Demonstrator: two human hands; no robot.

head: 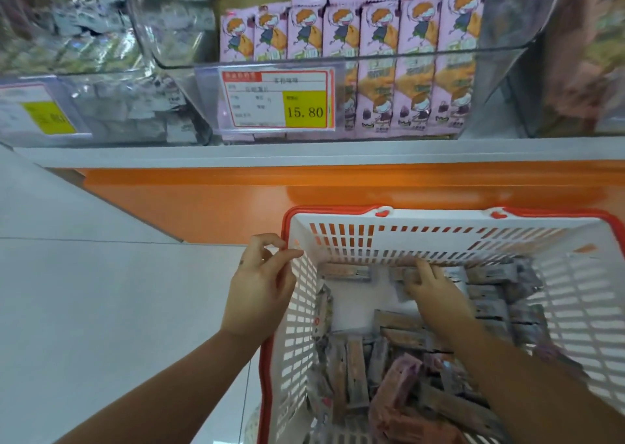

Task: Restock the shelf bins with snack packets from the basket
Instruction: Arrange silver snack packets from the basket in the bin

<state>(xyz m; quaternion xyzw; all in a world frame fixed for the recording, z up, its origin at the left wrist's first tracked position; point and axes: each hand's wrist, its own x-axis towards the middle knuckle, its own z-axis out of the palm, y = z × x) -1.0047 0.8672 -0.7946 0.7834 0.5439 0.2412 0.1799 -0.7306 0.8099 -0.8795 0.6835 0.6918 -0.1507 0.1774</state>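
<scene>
Hands on the basket, clear bin up top

Left hand (260, 288) has its grip pinched on the far-left corner rim of the basket (439, 218). Right hand (431, 289) is down inside, grip curled round a snack packet (400, 274) by the far wall, though it's a bit blurry. There's a bare patch of basket bottom just left of it. The shelf bin (504, 81) sits above on the far side, with open floor (101, 308) to the left.

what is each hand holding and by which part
Left hand: basket, by its left rim at the far corner. Right hand: fingers round a packet; which part is blurred.
</scene>
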